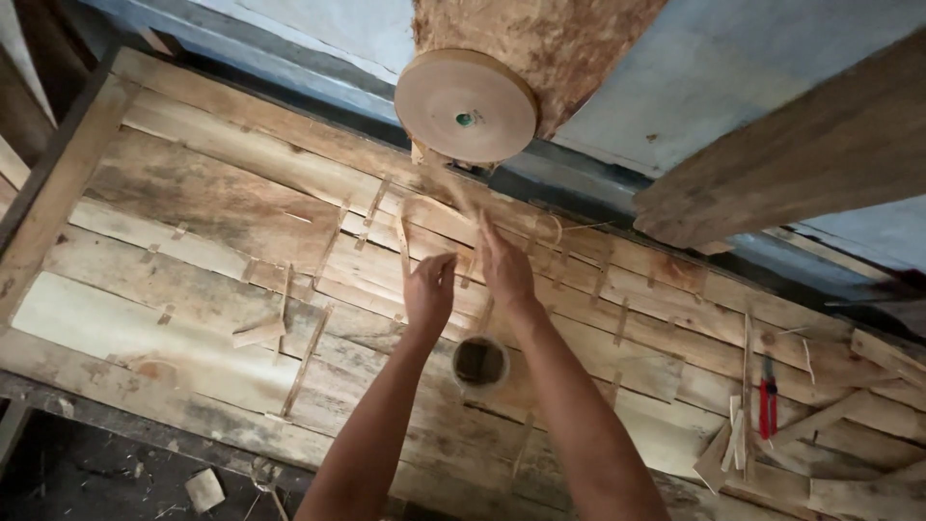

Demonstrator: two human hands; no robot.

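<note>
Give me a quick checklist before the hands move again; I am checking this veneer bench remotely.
1. Left hand on the thin pale veneer sheets: ok.
2. Right hand on the brown tape strip from the big round tape roll: ok.
3. Strip flat on the seam: cannot tell.
4. Red-handled cutter near the hands: not ok, far right.
5. Small round cup between the forearms, upright: ok.

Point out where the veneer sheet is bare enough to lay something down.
Barest: the pale lower-left stretch, left of the left hand. Also between the round hole and the red cutter. Crowded: offcuts lower right, and beneath the tape roll by the right hand.
</note>
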